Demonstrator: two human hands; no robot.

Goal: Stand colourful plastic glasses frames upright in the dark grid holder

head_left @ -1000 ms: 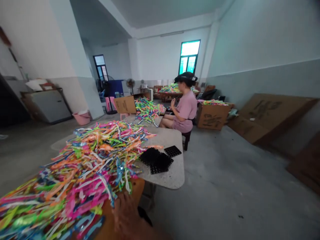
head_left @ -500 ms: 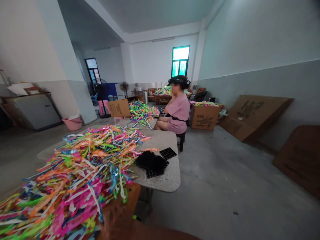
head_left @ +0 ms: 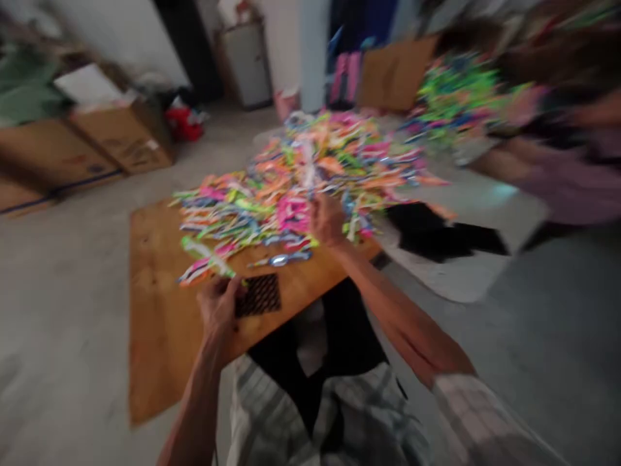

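Whole view: smeared by motion blur.
Seated person [head_left: 572, 162] at 2 o'clock: streaked, cut by the right edge.
Right hand [head_left: 328, 220]: fingertips buried in the coloured strips [head_left: 310, 175]; grip unreadable.
Black trays [head_left: 436, 236]: shapeless dark smear.

Frame heavily motion-blurred. Black grid tray [head_left: 259, 295]: small, flat, roughly square, perforated with a fine lattice of holes. Lies flat on the wooden desk [head_left: 160, 323] near its front edge, left edge under the fingers of the left hand [head_left: 219, 309], which grips it there.

Pile of coloured strips [head_left: 301, 175]: large loose heap of thin plastic pieces in pink, orange, neon green, blue and white, tangled, spread across the far half of the desk. Several stragglers lie apart at the near margin, just beyond the tray. Right hand [head_left: 328, 220] rests in the pile's near edge, fingers among the strips; whether it holds one cannot be told.
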